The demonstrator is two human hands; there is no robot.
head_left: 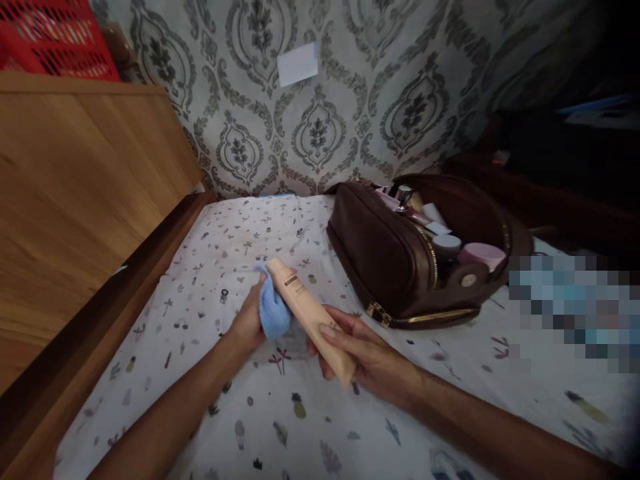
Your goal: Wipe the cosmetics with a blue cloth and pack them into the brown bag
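A peach-coloured squeeze tube point(313, 313) slants across the space between my hands, above the patterned bedsheet. My right hand point(360, 347) is closed around its lower, flat end, thumb on top. At the capped end, my left hand point(250, 313) holds a light blue cloth point(273, 310) against the tube's side. Most of my left fingers are hidden behind the cloth and tube. Beyond my right hand stands an open brown toiletry bag point(385, 247) with gold zips. Jars and small bottles fill it, among them a pink-lidded jar point(481, 255).
Along the left runs a wooden cabinet point(90, 200) beside the dark bed-frame edge point(100, 313). A red plastic basket point(55, 40) rests on the cabinet. Patterned wallpaper point(320, 127) closes off the far side. Part of the sheet at the right is blurred out.
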